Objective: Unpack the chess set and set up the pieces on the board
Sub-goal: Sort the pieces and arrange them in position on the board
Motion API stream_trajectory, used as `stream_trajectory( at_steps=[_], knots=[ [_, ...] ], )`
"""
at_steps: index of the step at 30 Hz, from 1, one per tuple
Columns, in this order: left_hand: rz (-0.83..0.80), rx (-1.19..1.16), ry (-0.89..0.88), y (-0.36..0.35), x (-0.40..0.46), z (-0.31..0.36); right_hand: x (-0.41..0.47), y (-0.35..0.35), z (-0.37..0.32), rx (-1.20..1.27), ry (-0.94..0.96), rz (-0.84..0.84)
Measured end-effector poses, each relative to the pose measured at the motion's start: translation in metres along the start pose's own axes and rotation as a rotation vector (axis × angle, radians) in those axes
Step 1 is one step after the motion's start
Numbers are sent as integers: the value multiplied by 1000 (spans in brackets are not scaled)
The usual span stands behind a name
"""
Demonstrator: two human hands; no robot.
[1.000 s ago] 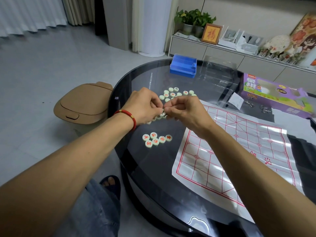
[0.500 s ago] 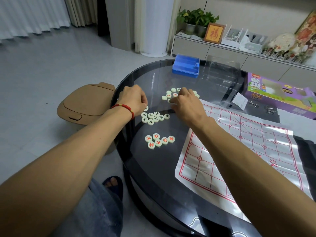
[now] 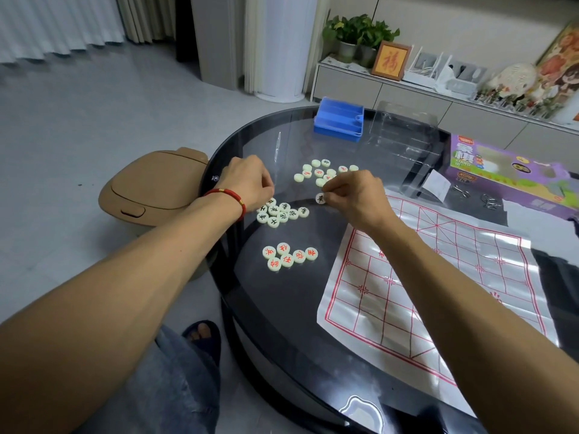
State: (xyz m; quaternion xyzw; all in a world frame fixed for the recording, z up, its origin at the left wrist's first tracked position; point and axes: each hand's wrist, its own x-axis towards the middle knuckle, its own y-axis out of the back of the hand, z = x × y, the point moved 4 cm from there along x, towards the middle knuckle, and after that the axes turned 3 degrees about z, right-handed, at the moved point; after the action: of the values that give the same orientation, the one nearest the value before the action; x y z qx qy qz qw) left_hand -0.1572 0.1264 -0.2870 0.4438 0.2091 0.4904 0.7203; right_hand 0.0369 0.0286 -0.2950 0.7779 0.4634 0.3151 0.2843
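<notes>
On the dark glass table (image 3: pixel 282 308) we see three clusters of pale round pieces. Nearest us lie six red pieces (image 3: pixel 289 257); beyond them a group of black pieces (image 3: pixel 282 212); farthest, a mixed pile (image 3: pixel 324 173), some face down. Our right hand (image 3: pixel 354 195) pinches one black-marked piece (image 3: pixel 320 199) between thumb and fingertips, just beside the mixed pile. Our left hand (image 3: pixel 247 183) (red bracelet on the wrist) sits curled at the edge of the black pieces; we cannot tell whether it holds anything. The board (image 3: pixel 438 292), a red-lined sheet, lies flat to the right with no pieces on it. A blue tray (image 3: pixel 340 120) and a purple box (image 3: pixel 507 170) stand at the far side.
</notes>
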Motion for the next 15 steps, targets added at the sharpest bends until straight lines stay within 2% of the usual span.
stream_trajectory(
  at_steps=[2,4,8,10,12,15],
  knots=[
    [24,-29,-52,2,-5,11,-8,3,-1,231,-87,-52],
    [3,-127,-102,3,-14,25,-16,4,-10,399,-96,-98],
    [-49,-286,-111,-2,-22,40,-20,4,-24,506,-48,-143],
    [-18,-302,-71,-2,-19,37,-14,4,-22,352,-13,-74],
    [20,-254,-55,-2,-12,31,-3,3,-12,29,47,36],
    [71,-111,-73,-5,-1,23,10,-2,0,-352,58,30]
  ],
)
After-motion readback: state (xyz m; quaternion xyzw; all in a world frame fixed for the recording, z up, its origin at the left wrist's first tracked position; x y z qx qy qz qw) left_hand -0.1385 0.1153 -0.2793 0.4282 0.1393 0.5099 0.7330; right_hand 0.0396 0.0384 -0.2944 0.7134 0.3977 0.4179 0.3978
